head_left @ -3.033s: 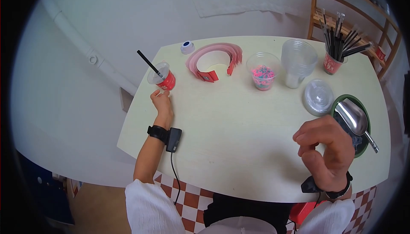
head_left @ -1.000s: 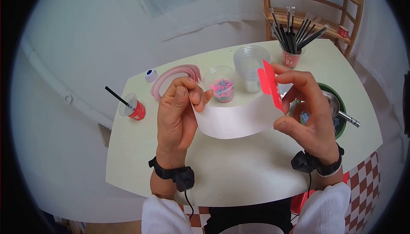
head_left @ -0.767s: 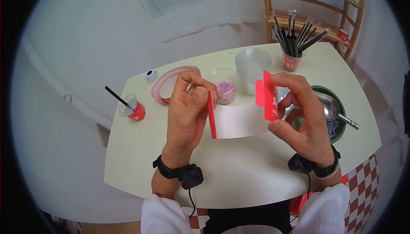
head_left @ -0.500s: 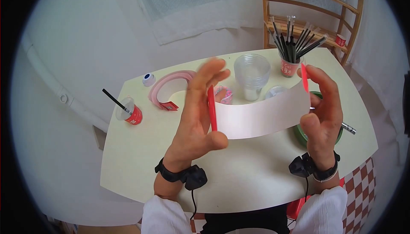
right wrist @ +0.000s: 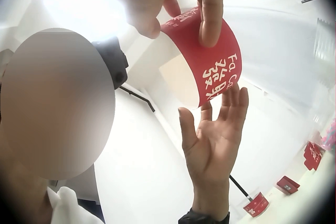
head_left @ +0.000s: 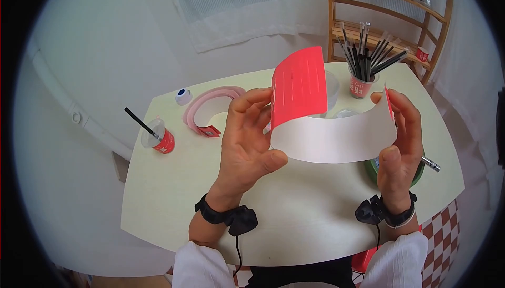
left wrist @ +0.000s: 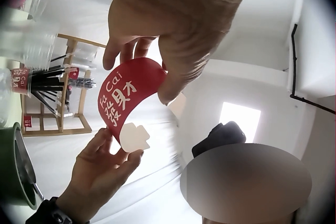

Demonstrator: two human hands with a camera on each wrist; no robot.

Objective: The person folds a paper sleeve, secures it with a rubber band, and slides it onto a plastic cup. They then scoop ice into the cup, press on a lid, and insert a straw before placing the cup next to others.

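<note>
A paper cup sleeve (head_left: pixel 331 139) is held up over the table, white inside and red outside, bent in a wide curve. One red end stands up above my left hand (head_left: pixel 246 143). This hand holds the sleeve's left side, fingers behind and thumb at the lower edge. My right hand (head_left: pixel 401 140) grips the other end between thumb and fingers. White lettering shows on the sleeve's red face (left wrist: pixel 128 90) in the left wrist view. Behind the sleeve, clear plastic cups (head_left: pixel 332 91) are mostly hidden. A pink ring of stacked sleeves (head_left: pixel 210 125) lies beyond my left hand.
A drink cup (head_left: pixel 165 142) with a black straw stands at the left. Near it is a small white round item (head_left: pixel 183 96). A cup of straws (head_left: pixel 361 87) stands at the back right. A green bowl (head_left: pixel 372 172) with a metal scoop handle (head_left: pixel 430 164) sits beside my right hand.
Three seconds ago both hands were apart, the left beside the drink cup. Since then they have raised a sleeve between them and spread it wider. Its red left end now stands up.
</note>
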